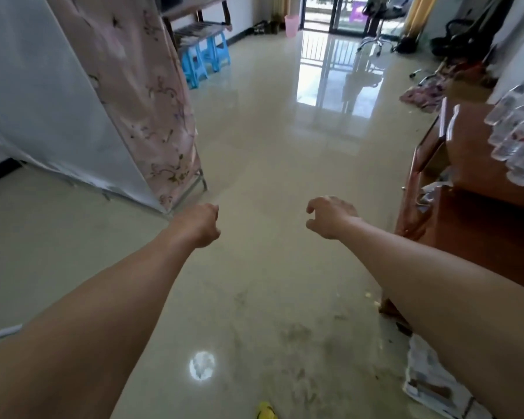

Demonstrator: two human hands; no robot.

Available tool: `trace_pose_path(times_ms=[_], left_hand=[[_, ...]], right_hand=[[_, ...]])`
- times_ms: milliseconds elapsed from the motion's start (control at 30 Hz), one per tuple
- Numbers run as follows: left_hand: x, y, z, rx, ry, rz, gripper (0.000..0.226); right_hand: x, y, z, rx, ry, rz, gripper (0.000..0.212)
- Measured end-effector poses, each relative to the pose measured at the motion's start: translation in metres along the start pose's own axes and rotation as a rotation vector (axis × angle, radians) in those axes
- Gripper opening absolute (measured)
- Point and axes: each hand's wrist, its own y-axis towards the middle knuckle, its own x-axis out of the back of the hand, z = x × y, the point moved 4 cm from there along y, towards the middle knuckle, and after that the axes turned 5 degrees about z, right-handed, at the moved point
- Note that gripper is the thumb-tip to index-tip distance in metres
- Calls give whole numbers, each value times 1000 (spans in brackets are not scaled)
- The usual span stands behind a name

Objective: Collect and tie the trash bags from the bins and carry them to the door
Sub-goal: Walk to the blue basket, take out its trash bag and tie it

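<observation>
A pink plastic bin (291,25) stands far down the room by the balcony door (330,13); I cannot tell whether a bag lines it. No trash bag shows anywhere in view. Both my arms reach forward over the shiny tiled floor. My left hand (201,223) is loosely curled with nothing in it. My right hand (330,216) has its fingers bent and apart, and it holds nothing. Both hands hang in mid-air, far from the bin.
A fabric wardrobe (127,95) with a floral cover stands on the left, blue stools (204,60) behind it. A brown wooden cabinet (472,213) with several plastic bottles (518,137) is on the right. Office chairs (378,22) and clutter sit at the far right. Papers (433,385) lie near my feet.
</observation>
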Motion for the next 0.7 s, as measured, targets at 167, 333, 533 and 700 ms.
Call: trace_pose_path(times_ms=[167,333,533,700], left_hand=[[69,131,2,-34,-2,-31,33],[113,280,0,-74,-10,-58,32],[164,455,12,13,-28,-51,29],[220,575,34,68,-77,-48,32]], right_hand=[[61,114,2,-17,19,-11,41],[102,252,-16,-44,17,-14,40],[143,447,-17,-40,23,54,36],[209,580,11,43,22,36,36]])
